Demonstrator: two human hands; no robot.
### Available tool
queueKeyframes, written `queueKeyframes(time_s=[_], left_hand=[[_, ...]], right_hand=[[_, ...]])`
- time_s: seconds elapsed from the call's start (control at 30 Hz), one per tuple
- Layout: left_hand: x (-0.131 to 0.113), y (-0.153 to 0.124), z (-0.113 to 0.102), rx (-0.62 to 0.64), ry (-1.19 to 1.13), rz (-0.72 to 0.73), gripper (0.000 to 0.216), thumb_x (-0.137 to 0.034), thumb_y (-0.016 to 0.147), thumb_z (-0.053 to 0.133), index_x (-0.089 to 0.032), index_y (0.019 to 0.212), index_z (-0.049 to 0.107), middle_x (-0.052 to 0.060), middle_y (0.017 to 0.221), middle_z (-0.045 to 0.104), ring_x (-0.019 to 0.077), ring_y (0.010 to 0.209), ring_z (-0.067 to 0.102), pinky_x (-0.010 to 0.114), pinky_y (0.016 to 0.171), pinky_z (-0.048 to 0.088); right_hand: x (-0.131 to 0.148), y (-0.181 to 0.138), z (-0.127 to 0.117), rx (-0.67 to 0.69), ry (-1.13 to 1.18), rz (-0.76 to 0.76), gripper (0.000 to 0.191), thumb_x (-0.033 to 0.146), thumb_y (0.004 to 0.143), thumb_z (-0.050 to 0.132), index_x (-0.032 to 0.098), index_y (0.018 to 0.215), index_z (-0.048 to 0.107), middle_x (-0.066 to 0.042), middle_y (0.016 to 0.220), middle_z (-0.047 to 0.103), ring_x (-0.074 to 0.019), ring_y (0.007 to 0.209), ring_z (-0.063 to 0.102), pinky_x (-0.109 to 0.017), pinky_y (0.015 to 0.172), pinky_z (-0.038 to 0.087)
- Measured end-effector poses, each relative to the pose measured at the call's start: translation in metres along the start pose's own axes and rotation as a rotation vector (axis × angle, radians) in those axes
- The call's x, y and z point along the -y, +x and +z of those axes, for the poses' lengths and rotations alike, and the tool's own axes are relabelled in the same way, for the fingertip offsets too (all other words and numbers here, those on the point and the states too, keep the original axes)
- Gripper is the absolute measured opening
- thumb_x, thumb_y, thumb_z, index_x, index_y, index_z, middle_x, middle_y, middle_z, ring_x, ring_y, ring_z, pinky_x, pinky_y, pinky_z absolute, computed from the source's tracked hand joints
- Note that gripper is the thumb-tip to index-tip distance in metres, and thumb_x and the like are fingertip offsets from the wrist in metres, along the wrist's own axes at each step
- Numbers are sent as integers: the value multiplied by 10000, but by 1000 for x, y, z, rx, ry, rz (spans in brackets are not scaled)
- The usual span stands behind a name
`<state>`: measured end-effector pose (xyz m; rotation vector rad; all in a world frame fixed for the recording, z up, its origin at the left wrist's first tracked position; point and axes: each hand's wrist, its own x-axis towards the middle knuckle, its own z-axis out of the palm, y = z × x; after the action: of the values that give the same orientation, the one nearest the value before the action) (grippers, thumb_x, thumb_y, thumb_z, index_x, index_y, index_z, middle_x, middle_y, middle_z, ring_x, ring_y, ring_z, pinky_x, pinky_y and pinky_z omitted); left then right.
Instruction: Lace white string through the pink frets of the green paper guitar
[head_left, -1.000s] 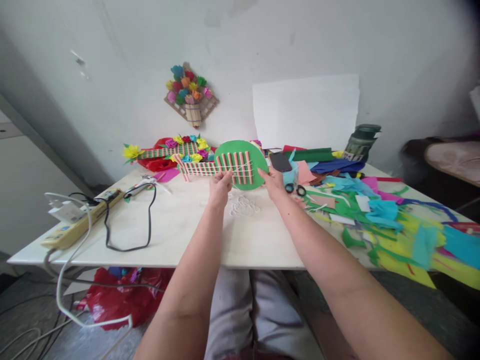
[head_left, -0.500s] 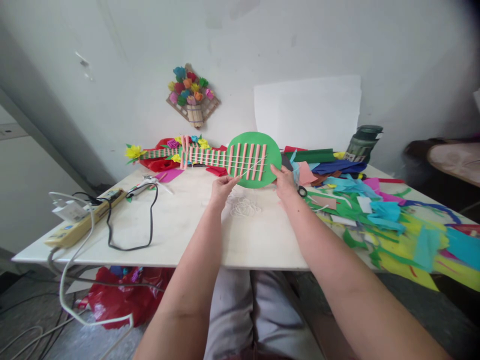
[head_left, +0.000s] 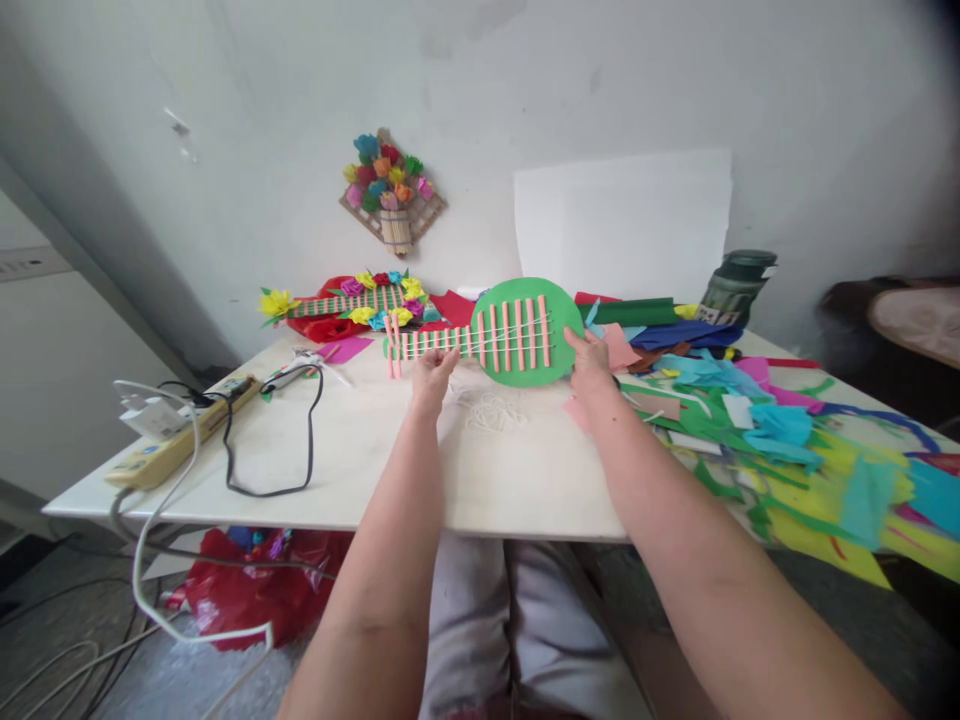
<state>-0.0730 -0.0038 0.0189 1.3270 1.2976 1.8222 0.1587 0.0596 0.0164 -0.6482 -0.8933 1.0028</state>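
A green paper lute point(head_left: 491, 372) with a round body and a narrow neck is held tilted above the table. Pink paper strips cross its body and neck, and white strings run lengthwise over them. My right hand point(head_left: 591, 362) grips the rim of the round body, thumb on the front face. Over the lower edge of the neck, my left hand point(head_left: 435, 375) is closed in a pinch on white string; the fingertips partly hide it. Below the lute, a loose coil of white string point(head_left: 496, 412) lies on the table.
Behind on the left lies a flower-trimmed lute point(head_left: 352, 303). A glue gun point(head_left: 296, 368) and a power strip point(head_left: 184, 440) with cables take up the table's left side. Coloured paper scraps point(head_left: 780, 430) cover the right, near a dark green bottle point(head_left: 739, 290).
My left hand has moved left from the body's edge to the neck, drawing the string along. The lute has shifted slightly right and down, with my right hand still on its rim.
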Motion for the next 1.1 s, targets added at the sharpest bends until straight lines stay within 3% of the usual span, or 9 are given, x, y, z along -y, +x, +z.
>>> queueKeyframes(time_s=[0.43, 0.7, 0.93, 1.1], left_hand=[[1, 4, -3, -134, -54, 50, 314, -343, 655, 636, -173, 536, 400, -58, 465, 339, 55, 441, 274, 206, 440, 208], [-1, 8, -8, -211, -47, 56, 332, -337, 643, 644, -175, 521, 381, -64, 456, 330, 52, 439, 288, 201, 449, 225], [4, 10, -7, -249, 95, 72, 302, -371, 624, 660, -173, 525, 455, -48, 475, 379, 72, 466, 329, 213, 470, 258], [1, 6, -6, -200, 272, 100, 235, -367, 603, 682, -180, 555, 547, -29, 491, 436, 96, 498, 390, 220, 475, 265]], right_hand=[[5, -6, 9, -43, -44, -5, 323, 383, 532, 712, 175, 762, 623, -20, 746, 684, -196, 792, 624, -352, 753, 505], [0, -4, 6, 26, -15, 27, 318, 363, 543, 713, 179, 787, 624, -13, 722, 683, -200, 760, 630, -360, 711, 519], [-2, 0, 3, 55, 21, 34, 333, 350, 551, 715, 172, 818, 625, -32, 822, 694, -202, 808, 635, -366, 742, 514], [-1, 4, -1, -24, 82, 31, 324, 316, 544, 718, 167, 818, 633, -36, 870, 696, -198, 803, 640, -365, 753, 517]])
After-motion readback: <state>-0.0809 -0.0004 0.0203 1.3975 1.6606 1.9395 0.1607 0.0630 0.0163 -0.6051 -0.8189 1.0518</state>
